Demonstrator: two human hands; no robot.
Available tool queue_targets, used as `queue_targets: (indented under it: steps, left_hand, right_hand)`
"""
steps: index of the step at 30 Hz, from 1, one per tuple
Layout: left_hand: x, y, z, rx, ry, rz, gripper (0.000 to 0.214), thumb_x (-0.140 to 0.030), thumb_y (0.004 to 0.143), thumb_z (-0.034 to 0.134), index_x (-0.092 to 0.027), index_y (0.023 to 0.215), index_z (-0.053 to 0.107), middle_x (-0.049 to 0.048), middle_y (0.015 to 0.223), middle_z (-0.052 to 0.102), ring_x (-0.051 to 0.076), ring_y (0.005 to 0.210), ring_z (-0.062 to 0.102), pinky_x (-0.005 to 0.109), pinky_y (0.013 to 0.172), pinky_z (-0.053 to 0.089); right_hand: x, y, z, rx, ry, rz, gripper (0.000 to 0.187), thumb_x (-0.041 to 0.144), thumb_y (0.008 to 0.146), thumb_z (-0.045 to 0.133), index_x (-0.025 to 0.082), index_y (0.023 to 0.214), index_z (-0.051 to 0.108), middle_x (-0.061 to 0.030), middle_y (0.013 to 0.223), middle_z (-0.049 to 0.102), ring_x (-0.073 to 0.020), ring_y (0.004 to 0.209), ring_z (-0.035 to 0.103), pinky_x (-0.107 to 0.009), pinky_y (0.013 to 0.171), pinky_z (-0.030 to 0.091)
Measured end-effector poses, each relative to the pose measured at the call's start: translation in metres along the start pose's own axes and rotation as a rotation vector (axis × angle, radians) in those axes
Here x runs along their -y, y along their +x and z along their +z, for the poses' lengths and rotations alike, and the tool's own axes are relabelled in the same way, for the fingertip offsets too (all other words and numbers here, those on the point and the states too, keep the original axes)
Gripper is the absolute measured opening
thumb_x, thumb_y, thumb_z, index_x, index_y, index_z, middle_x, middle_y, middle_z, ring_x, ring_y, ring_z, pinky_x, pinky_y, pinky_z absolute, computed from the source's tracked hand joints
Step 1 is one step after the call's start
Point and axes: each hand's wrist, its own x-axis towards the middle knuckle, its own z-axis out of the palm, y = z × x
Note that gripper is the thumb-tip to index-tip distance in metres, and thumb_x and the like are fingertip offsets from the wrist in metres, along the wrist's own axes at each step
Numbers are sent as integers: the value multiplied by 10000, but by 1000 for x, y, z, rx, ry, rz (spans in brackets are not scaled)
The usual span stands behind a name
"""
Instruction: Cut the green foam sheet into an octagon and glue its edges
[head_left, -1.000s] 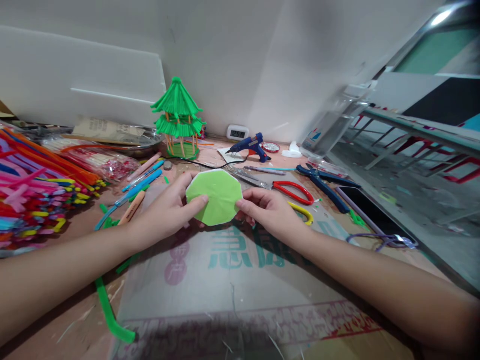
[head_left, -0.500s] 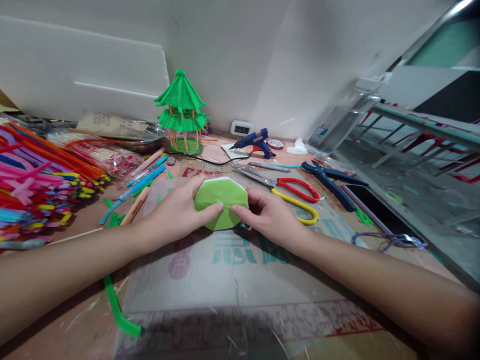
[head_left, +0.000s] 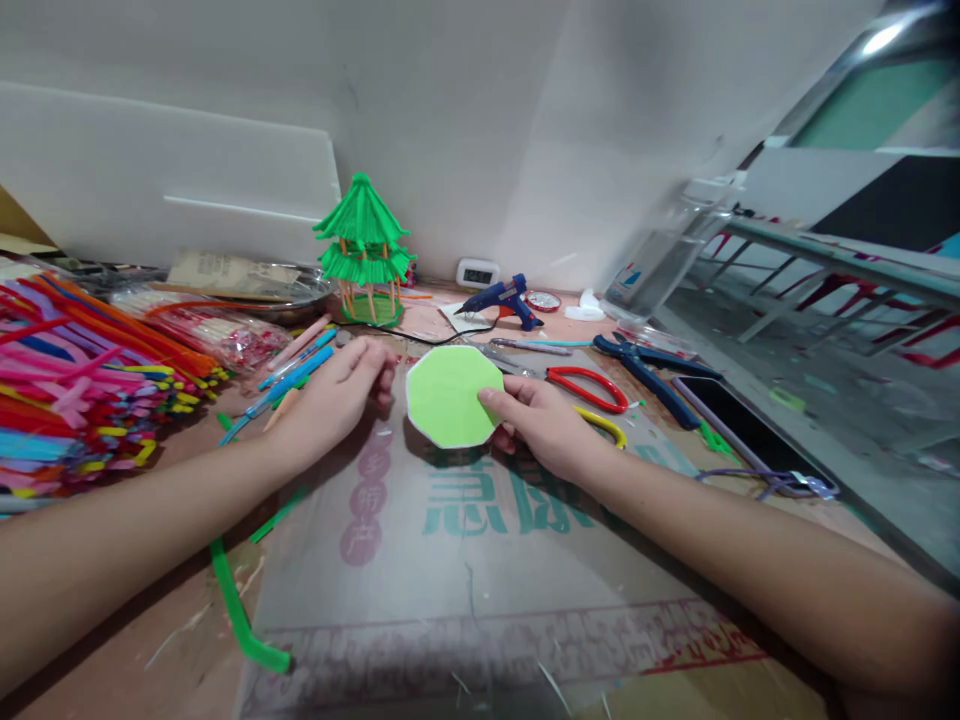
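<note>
A light-green octagon (head_left: 450, 398) with a thin white border, apparently paper or card, is held up facing me above the printed cardboard (head_left: 420, 580). My right hand (head_left: 536, 415) pinches its right edge, thumb on the front face and fingers behind. To the left of the octagon, a small gap away, is my left hand (head_left: 349, 390), its fingers loosely curled with nothing visible in them. Scissors with one red and one yellow handle (head_left: 589, 388) lie just beyond my right hand. A green pipe cleaner (head_left: 240, 620) lies below my left forearm.
A green-roofed model pavilion (head_left: 364, 255) stands at the back, near a blue glue gun (head_left: 502, 300) and a small digital clock (head_left: 478, 272). Bundled colourful pipe cleaners (head_left: 90, 380) fill the left. Blue pliers (head_left: 652, 370), a phone (head_left: 750, 430) and a clear bottle (head_left: 660, 250) are at right.
My left hand has let go of the octagon and moved left. The octagon, now only in my right hand, shows a smoother, brighter face. The view has tilted slightly upward.
</note>
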Motion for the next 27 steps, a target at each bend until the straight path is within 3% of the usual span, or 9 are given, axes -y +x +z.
queue_targets:
  steps: [5,9,12,14,17,22,24,27]
  left_hand:
    - [-4,-6,7,173,166,1,480,-497,885,574,-211,1265,508,38,918,673,148,675,634,245,555,505]
    - [-2,-11,10,313,224,69,674,-387,791,716,-222,1386,445,106,1237,647,235,1046,666,311,776,571]
    - [2,-11,9,327,258,37,558,-442,844,642,-203,1331,511,106,1129,694,237,951,688,335,735,571]
    - [3,-11,9,289,279,23,465,-482,865,603,-193,1228,570,72,963,717,207,799,684,303,645,546]
    - [0,-11,9,223,372,61,359,-508,863,596,-193,1032,627,34,850,697,177,727,650,255,589,490]
    - [-7,-12,11,263,515,94,365,-527,802,658,-199,962,663,24,817,689,186,715,627,260,581,451]
    - [-8,-11,10,263,527,125,337,-517,852,593,-189,843,671,20,768,673,175,688,607,262,583,439]
    - [-7,-8,6,151,423,74,432,-518,924,466,-182,682,592,1,592,581,143,554,537,250,519,403]
  right_hand:
    - [-3,2,-3,50,-80,16,390,570,832,634,183,827,590,73,514,496,-55,394,398,-174,354,275]
    - [-1,2,-2,75,-172,29,417,593,833,622,176,823,610,75,473,468,-58,368,374,-177,334,237]
    - [1,1,-1,61,-214,-9,487,651,874,518,182,757,581,65,461,455,-66,366,379,-186,340,240]
    - [2,0,1,57,-258,-33,546,686,897,434,188,708,554,58,445,447,-71,364,376,-196,346,247]
    - [2,-1,2,43,-323,-51,587,714,898,394,195,658,527,52,427,444,-79,364,380,-212,355,246]
    - [3,-1,4,44,-355,-76,575,704,900,402,199,663,542,54,450,439,-87,390,387,-226,378,257]
    - [2,-1,4,53,-360,-88,566,695,902,410,198,668,545,55,462,434,-86,400,381,-226,382,257]
    - [1,-1,4,28,-346,-65,562,696,899,412,197,675,540,54,463,440,-84,395,381,-222,373,248]
